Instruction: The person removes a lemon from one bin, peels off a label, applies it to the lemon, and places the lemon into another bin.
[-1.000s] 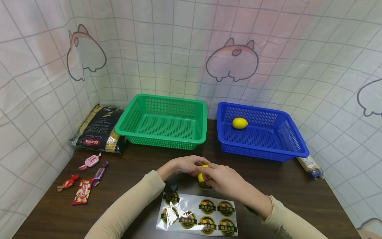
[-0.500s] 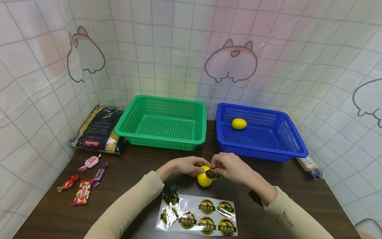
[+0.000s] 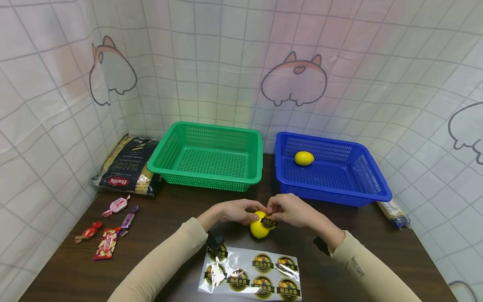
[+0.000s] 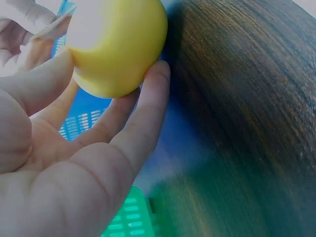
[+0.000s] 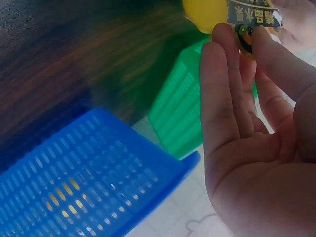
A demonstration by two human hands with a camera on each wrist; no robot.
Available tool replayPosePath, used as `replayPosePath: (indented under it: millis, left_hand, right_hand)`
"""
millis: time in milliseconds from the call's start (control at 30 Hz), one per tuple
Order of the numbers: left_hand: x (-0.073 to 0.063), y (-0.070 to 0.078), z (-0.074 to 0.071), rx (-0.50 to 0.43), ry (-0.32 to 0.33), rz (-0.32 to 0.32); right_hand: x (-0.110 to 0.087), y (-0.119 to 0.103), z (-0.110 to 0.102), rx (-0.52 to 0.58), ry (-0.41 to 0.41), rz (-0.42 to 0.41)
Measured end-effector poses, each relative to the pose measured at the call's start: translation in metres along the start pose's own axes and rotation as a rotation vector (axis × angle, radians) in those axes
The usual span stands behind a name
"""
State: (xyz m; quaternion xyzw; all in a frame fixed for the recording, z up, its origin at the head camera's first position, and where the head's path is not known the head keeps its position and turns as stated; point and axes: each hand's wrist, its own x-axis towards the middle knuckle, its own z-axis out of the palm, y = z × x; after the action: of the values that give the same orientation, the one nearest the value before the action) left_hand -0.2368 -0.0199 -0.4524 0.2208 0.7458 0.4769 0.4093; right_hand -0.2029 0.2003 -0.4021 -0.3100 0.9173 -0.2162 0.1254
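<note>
Left grip (image 3: 237,211) held a lemon (image 3: 258,230); just beside, right grip (image 3: 292,211) pinched a fruit sticker (image 3: 270,223) a slip could crease.

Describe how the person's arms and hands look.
The left sleeve and right sleeve are pale beige; the right one bears a small dark marking. A small black object shows by each wrist. The left hand and right hand wear no gloves.

The right grip (image 5: 261,153), a bare hand, pinches a printed sticker (image 5: 256,16) beside a lemon (image 5: 205,15) at the top edge; part of the left grip (image 5: 300,24) shows behind. Blue basket (image 5: 106,158) lower left, green basket (image 5: 180,103) mid-frame, dark surface (image 5: 64,59) upper left.
</note>
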Motion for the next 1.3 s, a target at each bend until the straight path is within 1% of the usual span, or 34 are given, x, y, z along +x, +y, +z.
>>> replayPosePath:
  millis: [233,400,467,733,1100,1300]
  left_hand:
    - [0.000,0.000,0.002,-0.006,-0.013,0.027]
    - [0.001,0.000,0.001,-0.002,-0.028,0.049]
    - [0.001,-0.001,0.001,-0.001,-0.024,0.055]
    - [0.002,-0.003,0.001,0.010,-0.001,0.050]
    - [0.000,-0.005,0.000,0.014,0.004,0.062]
    - [-0.002,-0.006,-0.001,-0.016,0.016,0.054]
  right_hand:
    - [0.005,0.004,0.008,-0.007,-0.011,0.023]
    - [0.005,0.004,0.010,-0.006,0.002,0.030]
    - [0.005,0.004,0.011,-0.001,0.006,0.030]
    - [0.008,0.007,0.014,0.032,0.003,0.025]
    - [0.012,0.010,0.016,0.052,0.000,0.014]
    - [0.015,0.010,0.017,0.079,0.001,0.024]
